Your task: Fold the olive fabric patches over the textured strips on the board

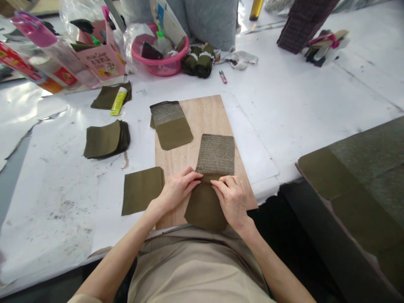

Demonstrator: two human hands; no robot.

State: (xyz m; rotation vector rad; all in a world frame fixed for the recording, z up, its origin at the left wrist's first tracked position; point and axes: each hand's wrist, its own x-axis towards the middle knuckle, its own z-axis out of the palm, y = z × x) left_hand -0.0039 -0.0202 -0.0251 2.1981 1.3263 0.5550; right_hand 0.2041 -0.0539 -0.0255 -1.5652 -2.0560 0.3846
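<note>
A dark olive fabric piece (206, 206) with a grey-brown textured upper panel (216, 153) lies on a plywood board (202, 115), its lower end near my body. My left hand (179, 185) pinches the left side of the folded strip where the two parts meet. On the right side of the same strip, my right hand (232, 195) presses with thumb and fingers together. Farther up the board rests a similar two-part fabric piece (172, 126). Left of my left hand, plain olive fabric squares (142, 189) partly overlap the board's edge.
Olive fabric stacks (102, 141) sit at the left, one under a yellow tube (119, 101). Behind are a pink basket (160, 65), a pink box (102, 61), rolled dark bundles (202, 61) and small pink thread snips (223, 77). More olive fabric (350, 189) lies at right.
</note>
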